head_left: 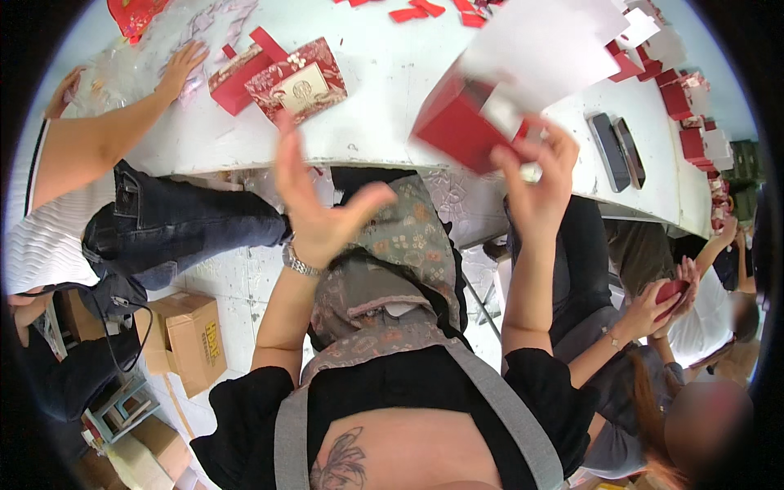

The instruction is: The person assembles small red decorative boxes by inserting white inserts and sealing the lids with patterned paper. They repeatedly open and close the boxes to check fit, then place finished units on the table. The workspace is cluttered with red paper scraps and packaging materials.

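Observation:
An open red box with a large white lid flap tilts over the table's near edge. My right hand is closed at the box's near right corner, its fingers curled on the edge. A small whitish thing shows under these fingers, too blurred to name. Something white also shows inside the box. My left hand is raised in front of the table edge, empty, with thumb and fingers spread and smeared by motion. Beyond it stand a floral red box with a cream label and a red box.
A co-worker's hand lies by pale ribbons and clear plastic at left. Red ribbon pieces lie at the far side. Two phones rest at right, before red boxes. Another person holds something red. A cardboard carton stands below left.

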Demonstrator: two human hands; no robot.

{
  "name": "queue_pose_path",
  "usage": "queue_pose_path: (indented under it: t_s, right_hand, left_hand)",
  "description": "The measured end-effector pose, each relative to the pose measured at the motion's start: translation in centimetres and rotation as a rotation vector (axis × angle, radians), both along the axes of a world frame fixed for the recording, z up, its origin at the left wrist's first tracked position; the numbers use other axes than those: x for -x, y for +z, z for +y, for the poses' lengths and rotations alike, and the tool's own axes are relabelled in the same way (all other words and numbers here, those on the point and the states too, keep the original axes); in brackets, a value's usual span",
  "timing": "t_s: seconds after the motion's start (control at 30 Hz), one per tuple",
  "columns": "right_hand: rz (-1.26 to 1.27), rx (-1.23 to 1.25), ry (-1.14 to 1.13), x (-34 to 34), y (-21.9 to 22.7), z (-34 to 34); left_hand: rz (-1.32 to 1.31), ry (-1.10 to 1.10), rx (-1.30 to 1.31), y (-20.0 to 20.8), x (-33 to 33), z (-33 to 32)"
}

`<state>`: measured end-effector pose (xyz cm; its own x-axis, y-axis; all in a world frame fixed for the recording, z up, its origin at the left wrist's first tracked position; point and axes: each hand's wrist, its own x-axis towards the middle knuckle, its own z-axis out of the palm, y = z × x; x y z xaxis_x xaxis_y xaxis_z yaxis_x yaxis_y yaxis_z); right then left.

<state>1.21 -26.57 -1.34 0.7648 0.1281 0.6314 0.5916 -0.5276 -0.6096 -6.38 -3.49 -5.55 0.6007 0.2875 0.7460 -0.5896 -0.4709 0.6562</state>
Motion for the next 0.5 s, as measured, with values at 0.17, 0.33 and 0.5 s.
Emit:
queue_pose_path:
  t_s: [0.17,0.33,0.5]
  right_hand:
    - [0.088,0.203,0.401,8.1,-0.3,0.3]
    - [0.018,0.233,0.416,10.1,-3.0,-1.3]
    - [0.527,-0.229,0.523,14.4,-6.5,-0.3]
  left_hand:
    - [0.548,-0.445,-0.053,0.7,3.5,-1.9]
    - [0.600,-0.445,0.416,-2.1,8.8,-2.6]
    - [0.741,-0.381,0.672,-1.9,13.3,-4.8]
